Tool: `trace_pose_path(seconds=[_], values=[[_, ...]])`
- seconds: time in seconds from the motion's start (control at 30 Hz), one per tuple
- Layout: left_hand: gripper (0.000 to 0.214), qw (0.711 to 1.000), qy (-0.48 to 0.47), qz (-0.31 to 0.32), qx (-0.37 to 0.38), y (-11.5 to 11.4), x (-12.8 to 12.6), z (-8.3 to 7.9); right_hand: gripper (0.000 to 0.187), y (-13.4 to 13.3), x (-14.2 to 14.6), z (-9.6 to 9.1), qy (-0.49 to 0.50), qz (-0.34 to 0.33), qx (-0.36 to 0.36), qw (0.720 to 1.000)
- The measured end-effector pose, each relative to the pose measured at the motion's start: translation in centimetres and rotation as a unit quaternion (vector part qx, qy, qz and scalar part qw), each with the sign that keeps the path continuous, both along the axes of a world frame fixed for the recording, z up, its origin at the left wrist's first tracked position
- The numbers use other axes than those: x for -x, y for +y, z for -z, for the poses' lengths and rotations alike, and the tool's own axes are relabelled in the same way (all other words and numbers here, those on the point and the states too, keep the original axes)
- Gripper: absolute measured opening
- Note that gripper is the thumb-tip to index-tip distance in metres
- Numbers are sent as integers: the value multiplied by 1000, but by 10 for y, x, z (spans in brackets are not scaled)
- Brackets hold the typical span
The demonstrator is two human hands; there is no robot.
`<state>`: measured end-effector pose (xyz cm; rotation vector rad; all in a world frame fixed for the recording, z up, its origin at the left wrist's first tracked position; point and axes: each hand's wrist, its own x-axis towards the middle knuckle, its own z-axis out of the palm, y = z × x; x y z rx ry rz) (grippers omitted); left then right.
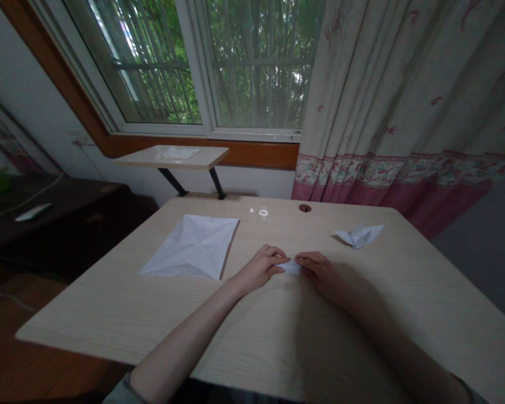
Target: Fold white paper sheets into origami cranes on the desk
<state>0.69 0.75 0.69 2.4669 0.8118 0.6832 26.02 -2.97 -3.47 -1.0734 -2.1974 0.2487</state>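
Note:
A small folded piece of white paper [292, 267] lies on the light wooden table [278, 331], mostly covered by my fingers. My left hand [261, 268] presses on its left end with fingers curled together. Pinching its right end, fingers bent, is my right hand [320, 270]. A larger creased white sheet [193, 247] lies flat to the left of my hands. A finished folded white paper figure [359, 234] rests to the right, apart from my hands.
A small round hole [304, 208] sits near the table's far edge. Behind stands a small shelf [172, 157] on black brackets under the window. A patterned curtain [404, 112] hangs at the right. A dark cabinet [59, 213] stands at the left.

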Motion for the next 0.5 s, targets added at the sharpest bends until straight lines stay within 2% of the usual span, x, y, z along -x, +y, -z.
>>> trace_pose_path(seconds=[0.3, 0.5], values=[[30, 999, -8, 28, -35, -3, 1, 3, 43, -4, 4, -8, -8, 8, -31, 999], [28, 999, -8, 26, -28, -7, -1, 2, 51, -6, 3, -8, -15, -1, -7, 1000]])
